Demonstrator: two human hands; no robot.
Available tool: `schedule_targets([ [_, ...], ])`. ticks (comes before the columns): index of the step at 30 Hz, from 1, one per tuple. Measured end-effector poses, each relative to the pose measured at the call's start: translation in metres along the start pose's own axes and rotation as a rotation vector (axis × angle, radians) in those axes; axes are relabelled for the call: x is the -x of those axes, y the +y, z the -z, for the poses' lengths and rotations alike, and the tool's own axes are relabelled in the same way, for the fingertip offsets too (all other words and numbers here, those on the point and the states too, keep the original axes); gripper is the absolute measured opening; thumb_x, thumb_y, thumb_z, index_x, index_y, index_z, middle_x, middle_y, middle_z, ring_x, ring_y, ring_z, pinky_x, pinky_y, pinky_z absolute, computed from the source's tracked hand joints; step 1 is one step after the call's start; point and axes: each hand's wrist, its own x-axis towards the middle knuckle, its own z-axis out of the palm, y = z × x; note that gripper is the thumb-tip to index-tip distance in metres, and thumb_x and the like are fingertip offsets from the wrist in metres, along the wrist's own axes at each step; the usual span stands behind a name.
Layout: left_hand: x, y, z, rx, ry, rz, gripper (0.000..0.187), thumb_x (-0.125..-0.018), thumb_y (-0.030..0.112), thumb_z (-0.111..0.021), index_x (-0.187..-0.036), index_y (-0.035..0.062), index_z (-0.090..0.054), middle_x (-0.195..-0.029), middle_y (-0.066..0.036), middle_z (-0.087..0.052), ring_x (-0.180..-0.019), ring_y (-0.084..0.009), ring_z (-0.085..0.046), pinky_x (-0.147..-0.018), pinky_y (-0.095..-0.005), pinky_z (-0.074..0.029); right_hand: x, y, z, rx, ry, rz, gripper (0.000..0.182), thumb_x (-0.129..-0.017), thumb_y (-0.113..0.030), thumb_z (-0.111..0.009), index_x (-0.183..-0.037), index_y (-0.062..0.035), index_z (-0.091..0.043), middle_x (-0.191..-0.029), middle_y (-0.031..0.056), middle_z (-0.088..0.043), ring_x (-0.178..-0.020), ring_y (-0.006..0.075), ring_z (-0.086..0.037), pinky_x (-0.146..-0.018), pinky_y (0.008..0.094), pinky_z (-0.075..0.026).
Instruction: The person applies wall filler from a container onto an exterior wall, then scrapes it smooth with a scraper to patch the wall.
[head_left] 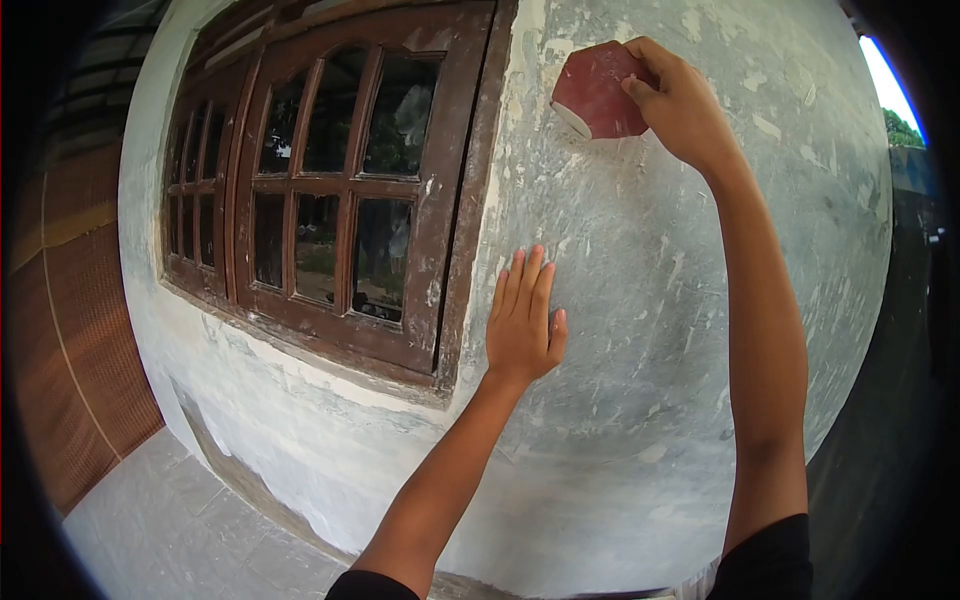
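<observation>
My right hand (672, 95) grips a reddish-brown sheet of sandpaper (603, 88) by its right edge, thumb in front. One lower corner of the sheet is folded over and shows a pale back. The sheet is up against the grey wall (620, 400), to the right of the window. Lower down, my left hand (522, 325) lies flat on the same wall with its fingers stretched upward, holding nothing. Patches of peeling white and cream paint mark the wall around both hands.
A brown wooden window (345, 190) with several glass panes fills the wall to the left; its frame edge is near my left hand. Below are grey floor tiles (150, 510). A brown woven screen (95, 340) stands at the far left.
</observation>
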Motion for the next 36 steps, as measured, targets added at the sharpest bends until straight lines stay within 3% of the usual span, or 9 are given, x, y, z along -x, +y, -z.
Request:
schedule_targets([
  [4,0.0,-0.001,0.0,-0.013,-0.009,-0.005,0.058,-0.093,0.022,-0.047,-0.146,0.001,-0.04,-0.155,-0.02,-0.038,-0.145,-0.0398,-0.032,-0.119,-0.0531,-0.023,-0.006,0.023,-0.02,0.055,-0.025,0.007,0.027,-0.092,-0.006,-0.055,-0.118,-0.0028,-0.062,-0.102,0.0163,-0.071,-0.092,0.03,-0.067,-0.085,0.0391,-0.05],
  [6,-0.001,-0.001,0.0,-0.036,-0.022,0.002,0.059,-0.092,0.022,-0.048,-0.147,0.0018,-0.039,-0.156,-0.019,-0.037,-0.146,-0.0393,-0.031,-0.119,-0.0528,-0.023,-0.003,0.028,-0.027,0.027,0.049,0.054,0.035,-0.086,-0.004,-0.051,-0.117,-0.0012,-0.065,-0.107,0.024,-0.07,-0.1,0.0418,-0.066,-0.087,0.0461,-0.051],
  [15,-0.003,0.0,0.002,-0.107,-0.055,-0.01,0.063,-0.091,0.021,-0.048,-0.149,0.0019,-0.036,-0.158,-0.019,-0.033,-0.148,-0.0399,-0.027,-0.119,-0.0538,-0.02,0.033,0.027,-0.015,-0.215,0.081,-0.109,0.024,-0.085,-0.004,-0.058,-0.106,0.0017,-0.066,-0.093,0.0217,-0.071,-0.087,0.0386,-0.068,-0.08,0.0435,-0.052],
  [18,-0.001,0.0,0.001,-0.115,-0.06,-0.015,0.064,-0.09,0.021,-0.049,-0.15,0.0018,-0.035,-0.158,-0.019,-0.032,-0.148,-0.0404,-0.025,-0.12,-0.054,-0.018,0.043,0.027,-0.009,-0.204,0.188,-0.039,0.021,-0.086,-0.005,-0.059,-0.104,0.0014,-0.066,-0.089,0.0203,-0.071,-0.081,0.0365,-0.068,-0.076,0.0425,-0.052],
  [22,-0.004,-0.001,0.003,-0.146,-0.072,-0.031,0.064,-0.09,0.022,-0.05,-0.149,0.0019,-0.036,-0.157,-0.019,-0.034,-0.147,-0.0408,-0.026,-0.119,-0.0538,-0.02,0.03,0.035,0.005,-0.15,0.175,-0.007,0.029,-0.084,-0.006,-0.057,-0.11,-0.0005,-0.067,-0.092,0.0205,-0.071,-0.087,0.0362,-0.069,-0.08,0.0418,-0.052],
  [24,-0.006,-0.003,0.007,-0.157,-0.062,-0.057,0.063,-0.09,0.022,-0.051,-0.147,0.0019,-0.038,-0.156,-0.019,-0.035,-0.145,-0.0404,-0.029,-0.117,-0.053,-0.023,0.012,0.04,0.009,-0.074,0.153,0.028,0.023,-0.092,-0.008,-0.058,-0.113,-0.0015,-0.065,-0.096,0.0149,-0.072,-0.084,0.0251,-0.068,-0.078,0.0359,-0.052],
  [27,-0.015,-0.006,0.006,-0.152,0.005,-0.104,0.057,-0.088,0.022,-0.054,-0.141,0.0027,-0.046,-0.15,-0.018,-0.041,-0.14,-0.0388,-0.036,-0.112,-0.0513,-0.028,-0.022,0.049,0.01,0.006,0.145,0.049,0.028,-0.092,-0.007,-0.055,-0.118,-0.0023,-0.065,-0.101,0.0158,-0.072,-0.091,0.0261,-0.069,-0.083,0.0355,-0.052],
  [28,-0.02,-0.005,0.006,-0.119,0.011,-0.086,0.056,-0.087,0.022,-0.054,-0.14,0.0031,-0.047,-0.148,-0.018,-0.043,-0.14,-0.0388,-0.036,-0.112,-0.0515,-0.029,-0.034,0.044,0.009,0.068,0.111,0.005,0.034,-0.089,-0.003,-0.054,-0.121,-0.0013,-0.065,-0.113,0.0247,-0.069,-0.106,0.0362,-0.066,-0.091,0.0434,-0.051],
  [36,-0.035,-0.012,0.003,0.023,-0.027,-0.09,0.054,-0.088,0.022,-0.053,-0.138,0.0033,-0.049,-0.15,-0.019,-0.042,-0.144,-0.0414,-0.032,-0.117,-0.0569,-0.023,-0.112,0.046,-0.034,0.017,0.026,0.022,0.039,-0.083,0.0,-0.051,-0.119,0.0019,-0.065,-0.109,0.0232,-0.07,-0.103,0.0342,-0.067,-0.09,0.0416,-0.052],
])
